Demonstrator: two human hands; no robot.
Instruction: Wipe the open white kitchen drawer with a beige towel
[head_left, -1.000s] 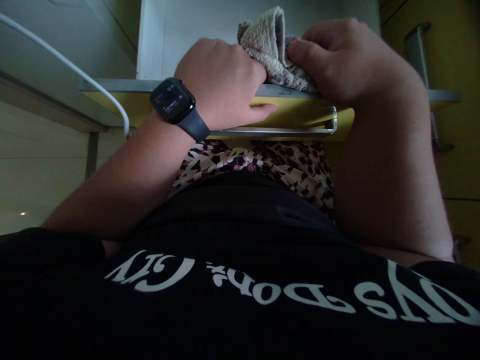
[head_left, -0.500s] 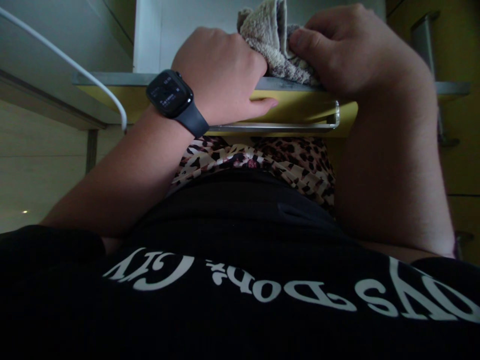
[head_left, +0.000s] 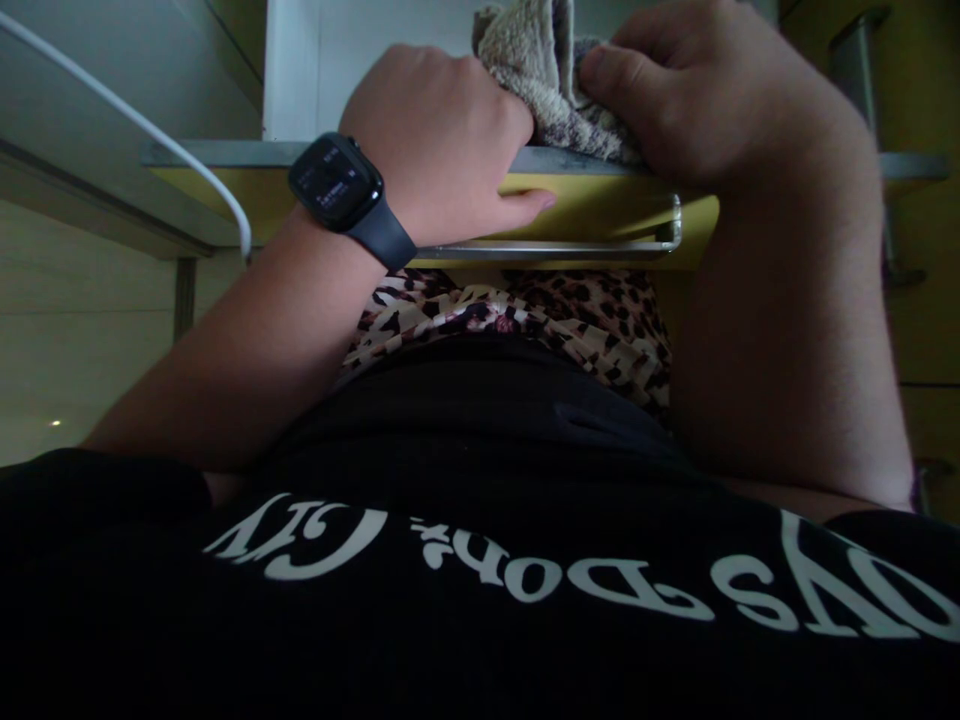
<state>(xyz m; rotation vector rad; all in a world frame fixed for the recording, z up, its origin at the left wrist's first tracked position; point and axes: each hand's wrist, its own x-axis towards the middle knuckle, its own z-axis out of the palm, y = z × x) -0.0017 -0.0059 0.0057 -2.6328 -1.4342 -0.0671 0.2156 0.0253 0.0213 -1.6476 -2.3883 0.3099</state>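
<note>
My right hand (head_left: 694,95) is closed on a bunched grey-beige terry cloth (head_left: 525,75), its thumb pressing into the folds. The lower part of the cloth rests on the top edge of a pulled-out drawer's yellow front (head_left: 600,205). My left hand (head_left: 439,150) lies over the same edge, left of the cloth and against it. Its fingers bend down inside the drawer, where they are hidden, and its thumb reaches along the outer face. A black smartwatch (head_left: 337,185) is on the left wrist.
The drawer has white inner walls (head_left: 292,75) and a metal bar handle (head_left: 547,248) facing my body. A white cable (head_left: 142,125) hangs at the left. Other yellow cabinet fronts with handles (head_left: 855,75) stand at the right. Pale floor tiles (head_left: 82,350) show at lower left.
The view has shifted slightly, so the drawer and hands sit a little higher. My right hand has moved slightly up with the cloth still in it; the left hand keeps its place on the drawer edge.
</note>
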